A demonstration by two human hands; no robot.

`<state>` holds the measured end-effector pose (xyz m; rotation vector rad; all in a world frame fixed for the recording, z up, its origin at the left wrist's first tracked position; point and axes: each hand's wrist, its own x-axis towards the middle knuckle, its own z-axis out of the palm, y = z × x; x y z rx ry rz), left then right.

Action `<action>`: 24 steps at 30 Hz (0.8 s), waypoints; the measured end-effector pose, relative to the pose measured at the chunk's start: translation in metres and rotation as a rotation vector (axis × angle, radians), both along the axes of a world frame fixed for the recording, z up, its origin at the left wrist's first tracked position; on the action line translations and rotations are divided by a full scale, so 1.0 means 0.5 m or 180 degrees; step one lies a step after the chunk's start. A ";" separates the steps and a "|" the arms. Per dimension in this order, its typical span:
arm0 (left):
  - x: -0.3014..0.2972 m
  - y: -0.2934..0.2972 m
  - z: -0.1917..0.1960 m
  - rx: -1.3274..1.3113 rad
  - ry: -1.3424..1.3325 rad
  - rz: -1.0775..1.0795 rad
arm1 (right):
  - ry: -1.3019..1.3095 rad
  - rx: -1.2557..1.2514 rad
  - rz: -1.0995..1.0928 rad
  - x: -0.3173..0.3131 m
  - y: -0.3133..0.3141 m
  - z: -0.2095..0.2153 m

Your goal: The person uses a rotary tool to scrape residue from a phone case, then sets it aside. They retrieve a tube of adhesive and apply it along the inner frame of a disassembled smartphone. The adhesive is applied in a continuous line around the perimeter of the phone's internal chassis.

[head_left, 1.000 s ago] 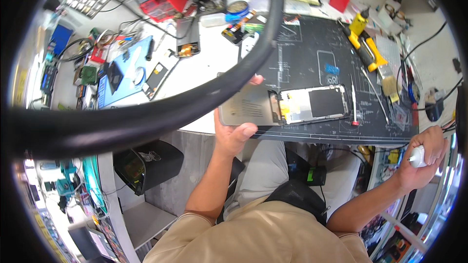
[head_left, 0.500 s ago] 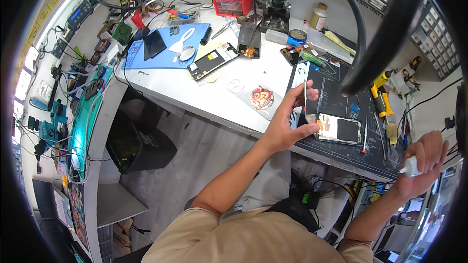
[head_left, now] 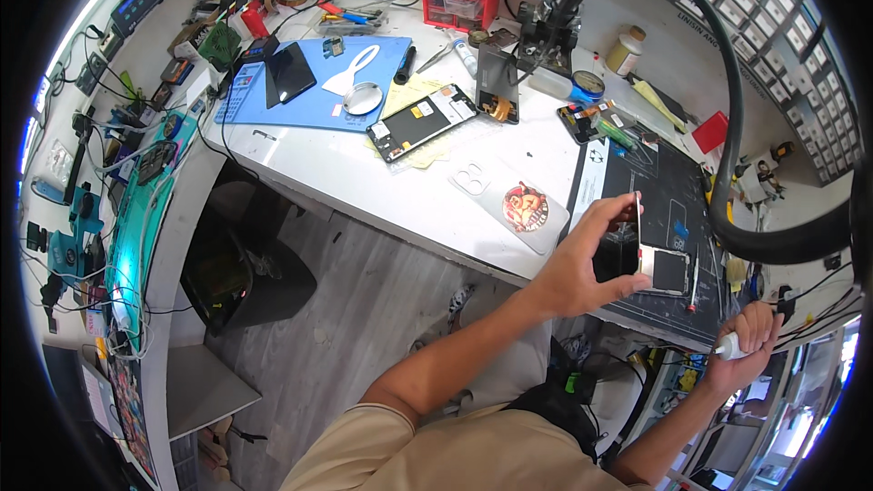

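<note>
The left hand (head_left: 582, 264) holds a phone screen panel (head_left: 627, 250) on edge above the front of the desk (head_left: 409, 195), its fingers (head_left: 611, 211) curled over the panel's top and the thumb pressing from below, so the panel is clamped between them. The panel stands nearly upright, its thin side toward the camera, just over the black work mat (head_left: 668, 191). Directly behind it on that mat lies an opened phone body (head_left: 671, 271) with a pale inner face, and a slim tool (head_left: 694, 284) lies just beside that. The right hand (head_left: 750, 345) is low at the desk's right end, off the mat, its fingers closed around a small white plastic bottle (head_left: 730, 346). Further left on the white desk lie a clear phone case with a round red sticker (head_left: 512, 203), another opened phone (head_left: 421, 122) and a blue mat (head_left: 318, 82) carrying a dark phone (head_left: 290, 73).
</note>
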<state>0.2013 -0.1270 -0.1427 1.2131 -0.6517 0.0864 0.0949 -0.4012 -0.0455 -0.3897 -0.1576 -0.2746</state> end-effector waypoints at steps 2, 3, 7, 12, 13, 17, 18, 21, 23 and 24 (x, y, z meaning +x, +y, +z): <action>0.000 0.001 -0.001 0.0048 0.0024 -0.0003 | 0.0017 0.0195 -0.0097 0.003 -0.001 -0.017; 0.001 0.004 -0.001 0.0096 0.0031 0.0065 | 0.0038 0.0297 -0.0172 0.008 0.001 -0.025; 0.001 0.001 -0.003 0.0023 0.0048 0.0003 | 0.0013 0.0400 -0.0232 0.031 0.021 -0.033; -0.001 0.001 -0.002 0.0020 0.0107 -0.0025 | -0.0105 0.0217 -0.0083 0.060 0.063 -0.017; 0.000 0.002 -0.003 0.0019 0.0114 -0.0034 | -0.0099 0.0187 -0.0091 0.062 0.069 -0.014; -0.004 0.001 -0.008 0.0093 0.0139 0.0073 | -0.0146 0.0141 -0.0076 0.052 0.076 -0.003; -0.005 -0.002 -0.010 0.0015 0.0188 0.0072 | -0.0173 0.0119 -0.0096 0.045 0.072 -0.001; -0.009 -0.009 -0.015 -0.0156 0.0473 -0.0003 | -0.0189 0.0167 -0.0208 0.022 0.055 0.000; -0.006 -0.008 -0.017 -0.0175 0.0469 -0.0011 | -0.0193 0.0211 -0.0287 0.006 0.041 0.000; -0.002 -0.008 -0.017 -0.0175 0.0443 0.0020 | -0.0197 0.0234 -0.0319 -0.003 0.034 -0.001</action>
